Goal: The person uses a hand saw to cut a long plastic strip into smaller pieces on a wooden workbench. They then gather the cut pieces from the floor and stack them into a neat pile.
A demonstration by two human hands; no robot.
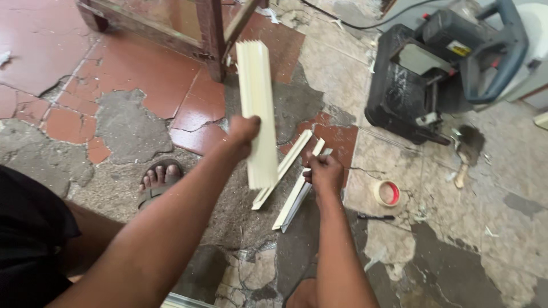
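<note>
Gripping a bundle of pale strips (pixel 258 108) low down, the left hand (pixel 244 132) is closed while the right hand (pixel 324 171) pinches 1 light, stiff, thin strip (pixel 297 191) near its top.

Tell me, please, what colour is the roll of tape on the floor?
The roll of tape is cream with a red core, seen in the head view.
</note>
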